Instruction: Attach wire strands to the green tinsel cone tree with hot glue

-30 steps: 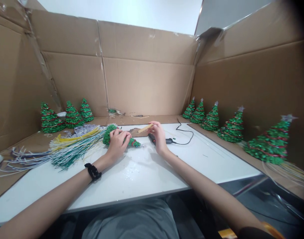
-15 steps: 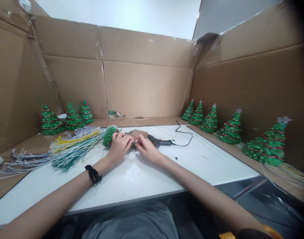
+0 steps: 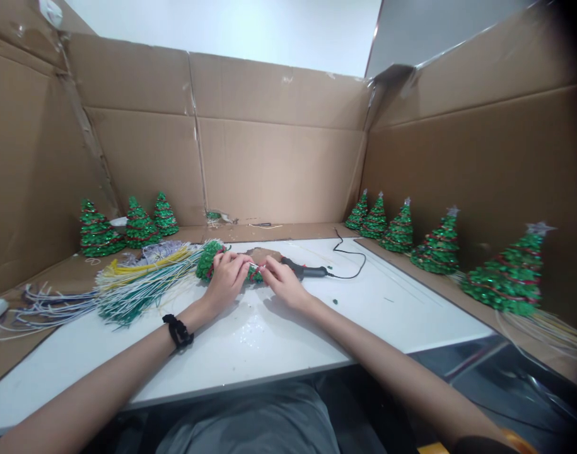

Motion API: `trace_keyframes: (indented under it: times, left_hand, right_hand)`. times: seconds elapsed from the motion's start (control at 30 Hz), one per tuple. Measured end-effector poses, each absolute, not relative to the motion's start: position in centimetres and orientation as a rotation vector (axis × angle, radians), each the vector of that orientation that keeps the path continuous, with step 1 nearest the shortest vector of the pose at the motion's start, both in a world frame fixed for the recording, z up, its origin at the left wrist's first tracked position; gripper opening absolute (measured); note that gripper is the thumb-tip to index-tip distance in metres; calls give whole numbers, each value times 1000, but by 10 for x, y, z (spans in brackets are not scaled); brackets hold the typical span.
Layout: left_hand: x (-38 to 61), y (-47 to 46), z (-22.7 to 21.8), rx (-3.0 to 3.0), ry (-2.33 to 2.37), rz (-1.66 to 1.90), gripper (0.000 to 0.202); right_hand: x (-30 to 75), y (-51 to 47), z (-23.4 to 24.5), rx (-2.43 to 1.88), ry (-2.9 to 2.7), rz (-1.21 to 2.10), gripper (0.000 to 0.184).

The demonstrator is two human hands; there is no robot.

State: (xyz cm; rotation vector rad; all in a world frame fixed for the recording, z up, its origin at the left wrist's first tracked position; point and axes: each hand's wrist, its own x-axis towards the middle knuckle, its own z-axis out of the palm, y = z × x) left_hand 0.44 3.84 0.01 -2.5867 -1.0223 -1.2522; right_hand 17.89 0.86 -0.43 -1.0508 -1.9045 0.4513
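Note:
A green tinsel Christmas tree (image 3: 207,260) with red trim lies on its side on the white tabletop, its wide end to the left. My left hand (image 3: 227,277) is closed around it and covers much of its middle. Between the fingertips of both hands runs a thin white strand (image 3: 253,265), too small to make out fully. My right hand (image 3: 284,281) pinches the strand's right end, just above the tree's narrow end. Right behind this hand lies a black glue gun (image 3: 309,271) with its cord.
Bundles of white, yellow and green wire stems (image 3: 141,284) lie left of the tree. Finished trees with star tops (image 3: 439,249) line the right side, and three trees without stars (image 3: 139,224) stand at the back left. Cardboard walls (image 3: 283,164) enclose the table.
My right hand has shifted slightly right, and more of the white strand shows between my fingertips. My left hand stays on the tree.

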Motion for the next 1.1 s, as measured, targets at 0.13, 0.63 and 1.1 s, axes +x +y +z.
trace_keyframes:
  times: [0.13, 0.63, 1.1]
  left_hand:
    - [4, 39, 0, -2566, -1013, -1261, 23]
    - [5, 36, 3, -2634, -994, -1279, 25]
    - [4, 36, 3, -2661, -987, -1267, 27]
  right_hand:
    - [178, 7, -3, -1051, -1923, 469, 19]
    - [176, 8, 0, -955, -1772, 633, 22]
    - [177, 6, 4, -971, -1704, 719, 27]
